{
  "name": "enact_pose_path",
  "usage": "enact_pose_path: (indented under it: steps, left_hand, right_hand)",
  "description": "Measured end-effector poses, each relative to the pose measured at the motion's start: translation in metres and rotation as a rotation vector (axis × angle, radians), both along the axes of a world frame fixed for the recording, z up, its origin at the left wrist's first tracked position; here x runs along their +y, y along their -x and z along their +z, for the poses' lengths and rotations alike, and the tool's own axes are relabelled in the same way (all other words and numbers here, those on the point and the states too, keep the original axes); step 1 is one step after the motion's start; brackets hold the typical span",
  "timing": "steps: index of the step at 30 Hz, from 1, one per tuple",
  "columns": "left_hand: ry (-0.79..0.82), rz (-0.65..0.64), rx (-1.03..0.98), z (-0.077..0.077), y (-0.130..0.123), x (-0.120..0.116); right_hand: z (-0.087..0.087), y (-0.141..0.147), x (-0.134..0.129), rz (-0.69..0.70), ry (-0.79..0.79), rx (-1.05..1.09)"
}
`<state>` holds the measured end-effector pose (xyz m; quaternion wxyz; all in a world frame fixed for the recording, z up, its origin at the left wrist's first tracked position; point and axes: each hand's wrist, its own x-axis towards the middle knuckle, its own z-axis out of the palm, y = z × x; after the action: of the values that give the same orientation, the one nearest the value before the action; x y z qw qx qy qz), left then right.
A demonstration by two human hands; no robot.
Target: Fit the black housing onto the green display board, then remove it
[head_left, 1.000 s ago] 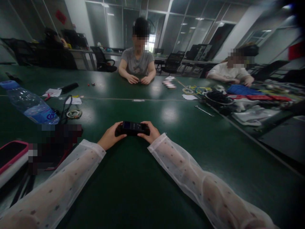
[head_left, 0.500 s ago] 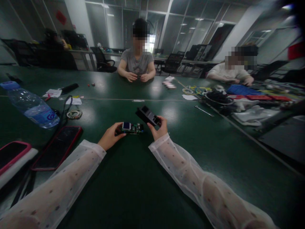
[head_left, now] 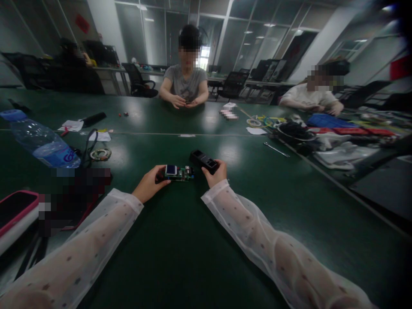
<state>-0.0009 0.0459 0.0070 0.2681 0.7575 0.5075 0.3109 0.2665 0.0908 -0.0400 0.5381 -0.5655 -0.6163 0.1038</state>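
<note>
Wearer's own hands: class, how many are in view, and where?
2: the left hand holds the green circuit board; the right hand holds the black cover, to the board's right.

One circuit board (head_left: 182,173), one black cover (head_left: 202,159), one bottle (head_left: 41,141), one wrench (head_left: 277,149), three other people (head_left: 184,81)

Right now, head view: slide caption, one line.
At a green table, the left hand holds a circuit board with a small screen while the right hand holds a black casing.

Room between black cover (head_left: 204,160) and wrench (head_left: 276,149); bottle (head_left: 53,148), pink-cased phone (head_left: 17,208) obstruct left side.
</note>
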Motion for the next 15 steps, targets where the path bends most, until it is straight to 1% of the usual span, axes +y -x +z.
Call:
enact_pose_path:
  steps: [1,3,6,10,15]
  left_hand:
    - [0.000,0.001,0.001,0.000,0.000,0.000]
    - [-0.004,0.001,0.005,-0.001,0.000,0.000]
    - [-0.009,0.003,0.010,-0.002,0.000,0.001]
    - [-0.009,0.002,0.010,-0.002,-0.001,0.001]
    - [-0.002,0.003,0.016,-0.002,-0.001,0.001]
  right_hand:
    - [0.002,0.002,-0.002,-0.075,0.008,-0.001]
    - [0.006,0.006,-0.005,-0.143,0.018,-0.025]
    - [0.011,0.009,-0.008,-0.168,0.038,-0.084]
    - [0.014,0.010,-0.010,-0.240,0.071,-0.158]
    - [0.017,0.011,-0.011,-0.249,0.109,-0.180]
